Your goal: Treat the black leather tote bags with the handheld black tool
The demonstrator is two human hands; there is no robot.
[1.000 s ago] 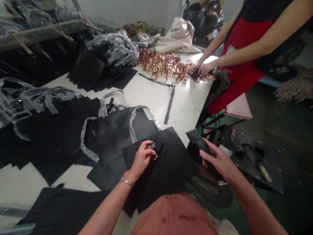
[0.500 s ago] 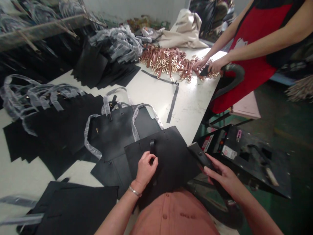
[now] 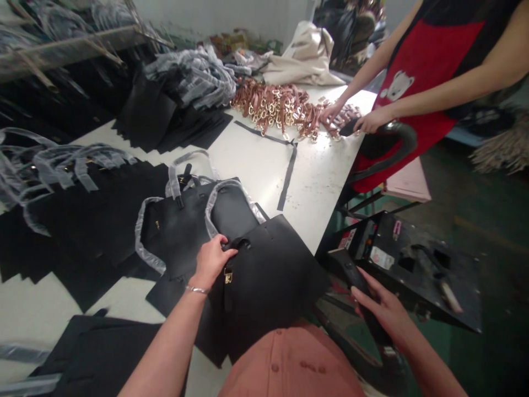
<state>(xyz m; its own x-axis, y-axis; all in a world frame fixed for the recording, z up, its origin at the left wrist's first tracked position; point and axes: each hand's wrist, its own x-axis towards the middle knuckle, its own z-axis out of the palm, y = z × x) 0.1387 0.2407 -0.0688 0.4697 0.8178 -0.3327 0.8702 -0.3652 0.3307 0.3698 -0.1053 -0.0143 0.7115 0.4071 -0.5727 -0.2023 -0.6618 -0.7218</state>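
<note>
My left hand [image 3: 210, 263] pinches a short black strap [image 3: 238, 242] at the upper left of a black leather bag [image 3: 279, 275]. The strap bends up from the bag's front, and a gold buckle [image 3: 228, 277] hangs just below my fingers. In my right hand [image 3: 382, 310], a flat black hose nozzle [image 3: 351, 273] points up and left, beside the bag's right edge and apart from it. Its thick hose [image 3: 390, 364] curves down below. A plastic-wrapped handle [image 3: 211, 207] rises behind the bag, next to my left fingertips.
More black bags with wrapped handles [image 3: 142, 237] overlap on the white table [image 3: 318, 187]. Brown straps with gold rings [image 3: 275, 107] lie at the back, where a co-worker's hands [image 3: 372, 120] hold another hose nozzle. A black case [image 3: 430, 264] with tools stands at right.
My left hand has moved left and slightly up, bending the strap over to the left. The gold buckle has come into sight. My right hand keeps hold of the nozzle, shifted only slightly.
</note>
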